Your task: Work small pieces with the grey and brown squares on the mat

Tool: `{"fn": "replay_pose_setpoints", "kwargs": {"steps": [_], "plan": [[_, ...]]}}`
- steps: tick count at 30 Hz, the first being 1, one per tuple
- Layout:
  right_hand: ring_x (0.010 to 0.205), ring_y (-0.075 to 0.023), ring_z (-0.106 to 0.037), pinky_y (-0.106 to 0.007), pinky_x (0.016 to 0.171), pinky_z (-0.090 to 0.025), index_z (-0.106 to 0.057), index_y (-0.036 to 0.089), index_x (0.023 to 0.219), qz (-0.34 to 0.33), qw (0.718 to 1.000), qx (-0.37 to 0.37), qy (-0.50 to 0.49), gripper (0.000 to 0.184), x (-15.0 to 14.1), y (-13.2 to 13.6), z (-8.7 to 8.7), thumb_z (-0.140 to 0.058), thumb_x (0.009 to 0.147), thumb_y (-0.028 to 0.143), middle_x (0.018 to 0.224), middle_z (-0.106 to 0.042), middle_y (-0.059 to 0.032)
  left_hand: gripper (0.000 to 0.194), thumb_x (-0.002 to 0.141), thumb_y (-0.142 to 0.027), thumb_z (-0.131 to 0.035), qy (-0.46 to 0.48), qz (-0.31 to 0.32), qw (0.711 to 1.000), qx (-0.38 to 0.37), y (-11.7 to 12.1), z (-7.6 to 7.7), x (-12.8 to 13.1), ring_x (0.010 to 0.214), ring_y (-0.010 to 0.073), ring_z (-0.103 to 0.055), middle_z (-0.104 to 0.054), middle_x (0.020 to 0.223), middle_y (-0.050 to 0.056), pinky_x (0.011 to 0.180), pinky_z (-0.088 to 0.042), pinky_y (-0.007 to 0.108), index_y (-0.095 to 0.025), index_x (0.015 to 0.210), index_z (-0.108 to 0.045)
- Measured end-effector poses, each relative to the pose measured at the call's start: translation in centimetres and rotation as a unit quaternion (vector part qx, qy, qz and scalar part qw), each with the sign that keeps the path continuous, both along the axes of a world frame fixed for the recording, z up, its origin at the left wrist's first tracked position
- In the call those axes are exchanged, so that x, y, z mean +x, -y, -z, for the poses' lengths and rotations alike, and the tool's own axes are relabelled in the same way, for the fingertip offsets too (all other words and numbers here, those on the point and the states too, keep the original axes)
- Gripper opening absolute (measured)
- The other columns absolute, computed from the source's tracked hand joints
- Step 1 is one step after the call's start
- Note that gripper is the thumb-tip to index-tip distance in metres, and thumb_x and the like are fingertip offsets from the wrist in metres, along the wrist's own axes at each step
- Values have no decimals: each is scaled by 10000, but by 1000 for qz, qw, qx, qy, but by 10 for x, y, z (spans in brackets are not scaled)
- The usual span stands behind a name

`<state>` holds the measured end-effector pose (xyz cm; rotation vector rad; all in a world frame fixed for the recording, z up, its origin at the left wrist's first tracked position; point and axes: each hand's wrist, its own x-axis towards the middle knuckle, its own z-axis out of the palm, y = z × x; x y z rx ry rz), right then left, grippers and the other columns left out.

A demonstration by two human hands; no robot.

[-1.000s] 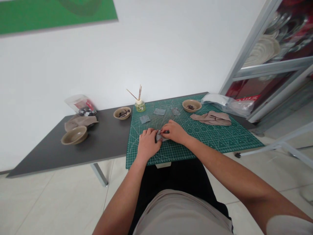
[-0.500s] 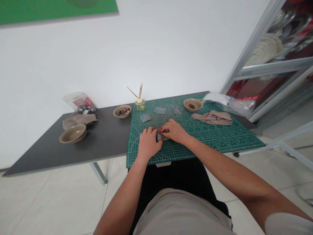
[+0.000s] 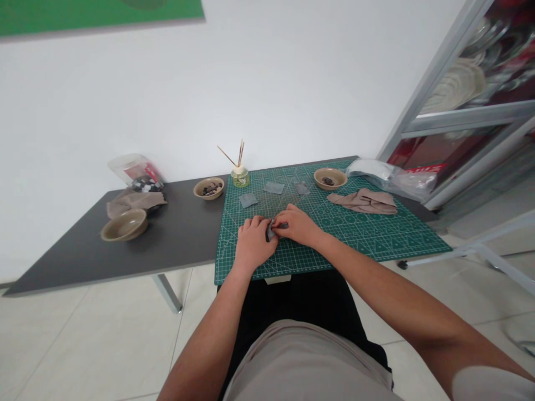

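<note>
Both of my hands meet over the near part of a green cutting mat (image 3: 346, 236). Between them is a small grey sheet (image 3: 272, 230), partly hidden by my fingers. My left hand (image 3: 254, 239) is closed on its left side, thumb below and fingers above. My right hand (image 3: 298, 225) pinches at its right side, where something dark shows by the fingertips, too small to name. Beyond my hands, similar grey squares lie flat on the mat: a left one (image 3: 248, 200), a middle one (image 3: 273, 187) and a right one (image 3: 301, 188).
One bowl of pebbles (image 3: 209, 188) stands left of a reed diffuser (image 3: 240, 177), another bowl (image 3: 330, 178) at right, by a brown cloth (image 3: 363, 201). Further left are a tan bowl (image 3: 124, 225), a cloth (image 3: 134, 204) and a clear bag (image 3: 136, 170). A plastic bag (image 3: 390, 177) lies far right.
My fingers have shifted slightly around the grey sheet, and less of it shows on the right side now. The camera view has tilted a little; the things on the table stay put.
</note>
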<state>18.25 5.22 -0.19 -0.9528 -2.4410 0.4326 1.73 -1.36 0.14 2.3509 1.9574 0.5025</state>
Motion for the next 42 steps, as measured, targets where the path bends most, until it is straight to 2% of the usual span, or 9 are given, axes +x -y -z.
{"fn": "replay_pose_setpoints", "kwargs": {"steps": [6, 13, 16, 20, 26, 31, 39, 42], "plan": [[801, -200, -513, -372, 819, -379, -740, 212, 756, 24, 1000, 2, 9, 55, 9, -9, 0, -739, 805, 238, 853, -741, -19, 418, 876, -402, -553, 3, -1, 1000, 1, 1, 0, 1, 1124, 272, -497, -590, 1249, 65, 930, -426, 425, -245, 1262, -589], [815, -194, -521, -359, 828, -381, -727, 214, 777, -23, 1000, -15, 8, 49, 4, -5, -2, -725, 820, 238, 876, -736, -12, 380, 885, -407, -543, -5, -5, 1000, -1, 2, -1, 0, 1107, 272, -504, -602, 1226, 62, 909, -429, 426, -255, 1228, -606], [798, -199, -497, -350, 797, -377, -717, 215, 759, -13, 1000, -13, 21, 62, 9, -5, -4, -738, 805, 252, 833, -720, -12, 394, 888, -410, -539, -5, -1, 1000, 3, 2, 0, 0, 1115, 272, -500, -599, 1241, 60, 923, -425, 428, -251, 1243, -600], [821, -200, -522, -360, 840, -367, -715, 199, 774, 0, 1000, 14, 24, 59, 6, -12, 0, -716, 822, 233, 856, -719, -31, 404, 878, -397, -549, -9, -5, 1000, -2, 2, 0, 1, 1132, 278, -494, -591, 1245, 66, 939, -420, 431, -252, 1253, -593], [818, -183, -541, -350, 850, -367, -719, 202, 787, -37, 999, -5, 11, 46, 2, -7, 1, -712, 823, 229, 871, -726, -16, 382, 889, -391, -530, -8, -12, 1000, -19, 2, -3, 2, 1129, 276, -493, -582, 1249, 69, 940, -419, 429, -271, 1245, -599], [814, -197, -531, -359, 830, -374, -727, 214, 778, -17, 1000, -2, 15, 36, 11, -11, -1, -725, 810, 229, 863, -737, -11, 408, 888, -399, -536, -5, -8, 1000, -19, 3, -5, 2, 1138, 282, -491, -578, 1252, 75, 949, -415, 435, -265, 1270, -588], [827, -189, -585, -378, 866, -366, -739, 216, 846, -44, 999, -10, -2, 58, 3, -14, 2, -687, 860, 236, 924, -757, -13, 391, 880, -398, -549, -5, -10, 1000, -27, 3, -6, 3, 1152, 282, -488, -582, 1261, 66, 957, -414, 438, -268, 1246, -595], [826, -188, -582, -376, 874, -363, -733, 204, 831, -29, 1000, 0, -4, 51, 4, -12, 4, -694, 849, 233, 894, -748, -21, 401, 877, -402, -552, -6, -9, 1000, -22, 2, -5, 2, 1143, 282, -491, -586, 1256, 68, 948, -418, 439, -259, 1249, -596]]}}
